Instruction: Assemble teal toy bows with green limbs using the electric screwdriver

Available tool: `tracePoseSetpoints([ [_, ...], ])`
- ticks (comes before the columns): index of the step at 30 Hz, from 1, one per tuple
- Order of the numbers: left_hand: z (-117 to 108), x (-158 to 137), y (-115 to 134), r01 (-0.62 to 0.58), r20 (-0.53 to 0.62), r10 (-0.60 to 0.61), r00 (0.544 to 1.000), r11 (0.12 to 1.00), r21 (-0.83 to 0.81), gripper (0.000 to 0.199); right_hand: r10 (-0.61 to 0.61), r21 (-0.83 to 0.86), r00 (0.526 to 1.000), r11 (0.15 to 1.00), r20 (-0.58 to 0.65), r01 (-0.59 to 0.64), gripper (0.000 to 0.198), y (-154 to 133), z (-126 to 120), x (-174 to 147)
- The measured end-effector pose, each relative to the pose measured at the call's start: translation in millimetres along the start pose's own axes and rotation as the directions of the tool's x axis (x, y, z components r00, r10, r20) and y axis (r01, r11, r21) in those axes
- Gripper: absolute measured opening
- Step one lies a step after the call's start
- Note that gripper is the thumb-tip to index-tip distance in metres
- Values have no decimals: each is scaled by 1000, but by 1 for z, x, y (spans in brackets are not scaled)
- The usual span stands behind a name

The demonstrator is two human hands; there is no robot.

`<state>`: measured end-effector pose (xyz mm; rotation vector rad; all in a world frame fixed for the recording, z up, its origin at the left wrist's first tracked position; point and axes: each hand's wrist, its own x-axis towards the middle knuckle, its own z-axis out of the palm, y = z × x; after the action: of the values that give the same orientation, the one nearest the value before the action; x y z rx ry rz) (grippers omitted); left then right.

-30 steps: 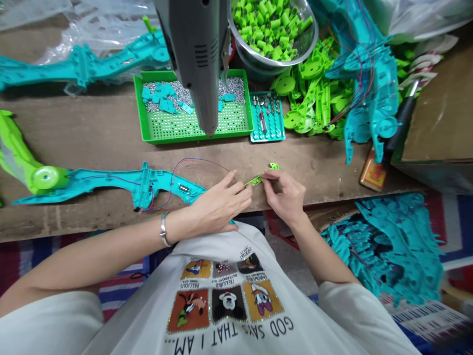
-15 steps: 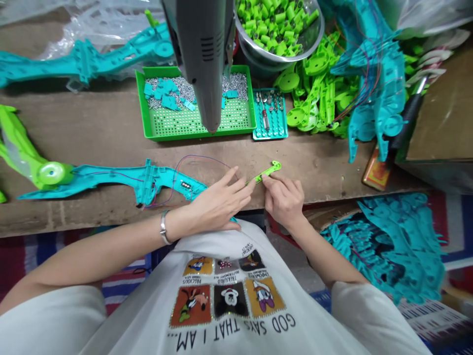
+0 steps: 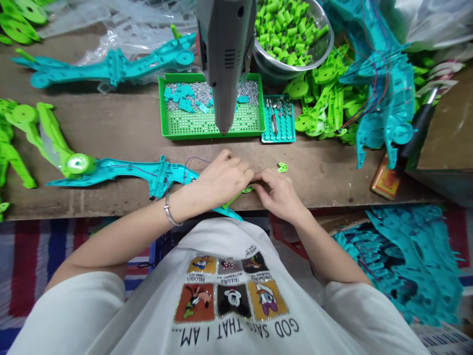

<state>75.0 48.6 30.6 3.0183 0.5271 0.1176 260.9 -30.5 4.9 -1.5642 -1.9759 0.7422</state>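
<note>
As left hand (image 3: 228,177), grip unclear, covers the green part (image 3: 248,189), right hand (image 3: 279,194) pinches it.

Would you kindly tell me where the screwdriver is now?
In the head view, the screwdriver lies on the small teal tray, just right of the green basket.

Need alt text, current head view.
A person's left hand and right hand are close together at a partly hidden green part, near a long teal plastic piece on a workbench. Behind, a grey tool points down across a green tray of small parts, near a metal bowl of green pieces.
</note>
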Motion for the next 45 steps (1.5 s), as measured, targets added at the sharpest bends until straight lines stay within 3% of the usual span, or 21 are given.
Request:
tracePoseSetpoints([
  [9, 17, -37, 50, 46, -186, -32, 982, 996, 73, 23, 103, 12, 994, 995, 38, -103, 8, -1, -2, 6],
  [14, 26, -51, 50, 155, -171, -152, 973, 988, 4, 19, 111, 68, 991, 991, 72, -116, 8, 0, -1, 11],
  [20, 26, -64, 40, 370, -208, -392, 896, 919, -136, 19, 154, 90, 984, 983, 91, -162, 5, 1, 1, 14],
  [25, 25, -64, 35, 429, -154, -483, 862, 857, -287, 20, 152, 58, 985, 986, 77, -157, 4, 0, 2, 16],
  [32, 19, -46, 34, 580, -40, -618, 785, 756, -304, 18, -24, 79, 991, 997, 130, 14, 24, 1, 3, 16],
  [40, 13, -38, 36, 635, 146, -621, 770, 726, -265, 18, -133, 79, 978, 989, 163, 121, 31, 7, 6, 15],
  [45, 13, -37, 39, 633, 175, -608, 774, 742, -222, 18, -213, -46, 954, 973, 210, 227, 34, 9, 5, 13],
])
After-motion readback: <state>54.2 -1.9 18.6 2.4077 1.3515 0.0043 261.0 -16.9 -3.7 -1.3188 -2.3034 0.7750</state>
